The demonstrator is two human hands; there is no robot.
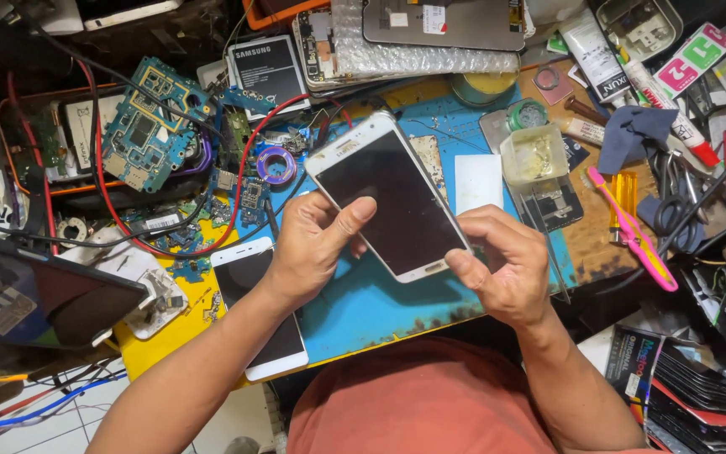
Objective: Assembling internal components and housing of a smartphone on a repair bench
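Observation:
A white smartphone (pixel 388 197) with a dark screen is held above the blue work mat (pixel 363 307), tilted with its top toward the far left. My left hand (pixel 313 244) grips its left edge, thumb pressed on the glass. My right hand (pixel 506 265) pinches the phone's lower right corner near the home button. Both hands are closed on the same phone.
A second white phone (pixel 258 307) lies under my left forearm on a yellow mat. Blue circuit boards (pixel 149 126), red and black wires (pixel 245 160), a solder spool (pixel 276 165), a pink tool (pixel 632 231), a small plastic tub (pixel 533 155) and a dark tablet (pixel 35 294) crowd the bench.

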